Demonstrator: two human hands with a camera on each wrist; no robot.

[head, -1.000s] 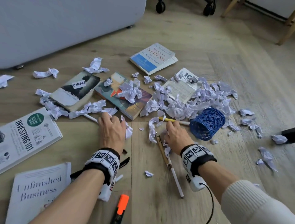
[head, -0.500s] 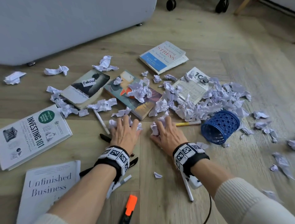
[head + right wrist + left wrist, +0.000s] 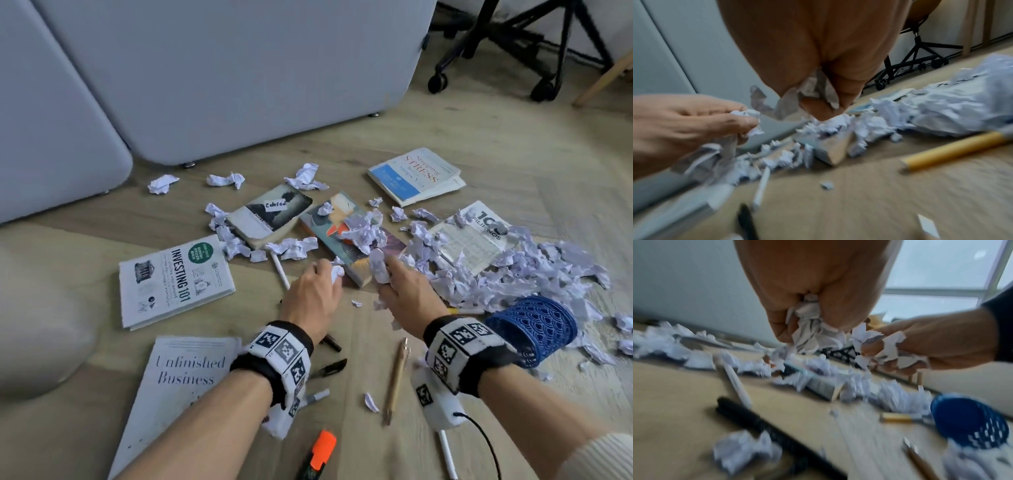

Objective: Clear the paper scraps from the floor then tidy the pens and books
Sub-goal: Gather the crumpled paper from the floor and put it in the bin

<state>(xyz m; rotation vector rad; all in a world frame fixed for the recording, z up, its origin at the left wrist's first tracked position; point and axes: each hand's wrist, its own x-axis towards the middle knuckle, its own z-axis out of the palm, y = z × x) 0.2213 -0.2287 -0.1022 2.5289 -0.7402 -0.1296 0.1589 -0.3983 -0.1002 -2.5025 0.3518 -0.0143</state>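
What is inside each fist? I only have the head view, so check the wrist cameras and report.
Observer: The left wrist view shows the left hand curled tight round a wad of paper scraps that hangs out below the palm.
Operator: Now report the right.
Observer: The right wrist view shows the right hand gripping crumpled scraps between thumb and curled fingers.
Operator: Tell me what my right wrist hides on the floor.
Observer: A yellow pen lies flat there by the scrap pile, and neither hand touches it.
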